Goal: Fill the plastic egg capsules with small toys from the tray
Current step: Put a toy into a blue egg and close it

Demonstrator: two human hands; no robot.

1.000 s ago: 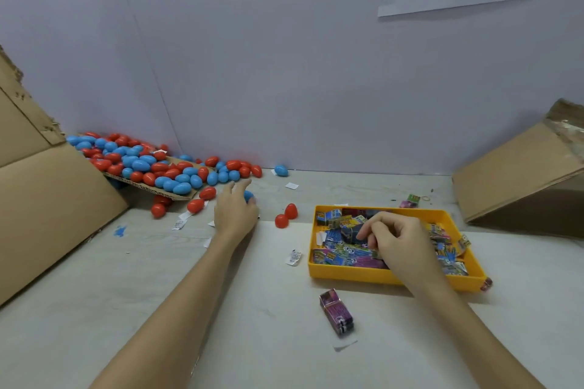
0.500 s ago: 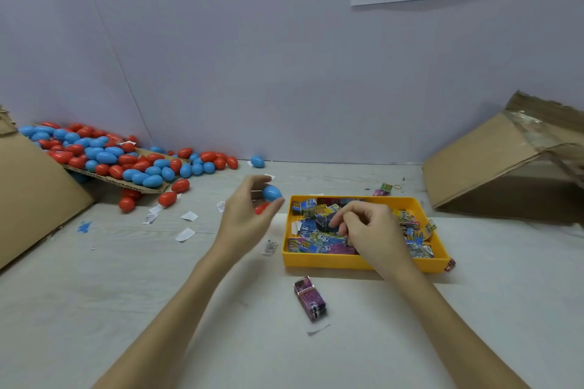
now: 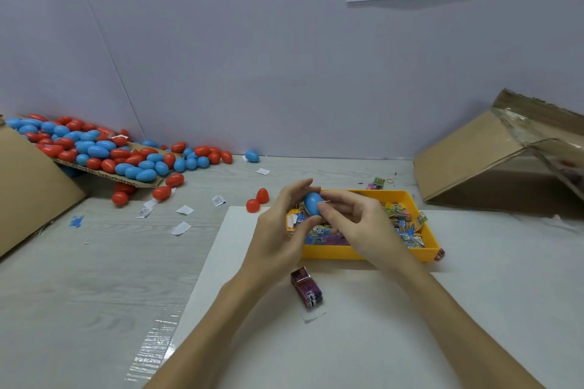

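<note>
A blue plastic egg capsule (image 3: 312, 203) is held above the near left corner of the yellow tray (image 3: 363, 253). My left hand (image 3: 281, 227) grips it from the left, and my right hand (image 3: 357, 224) pinches its right side with thumb and fingers. The capsule looks closed. Several small colourful packaged toys (image 3: 401, 224) fill the tray. Whether my right hand also holds a toy is hidden. A heap of red and blue egg capsules (image 3: 94, 151) lies on a cardboard sheet at the far left.
Two red capsules (image 3: 257, 200) sit just left of the tray. A small purple toy box (image 3: 307, 290) lies on the white sheet near my wrists. Paper slips (image 3: 183, 218) litter the table. Cardboard boxes stand at far right (image 3: 493, 161) and far left (image 3: 25, 186).
My left hand picked a blue capsule off the table and carried it right to the tray. My right hand rose out of the tray's toys and took hold of the capsule too.
</note>
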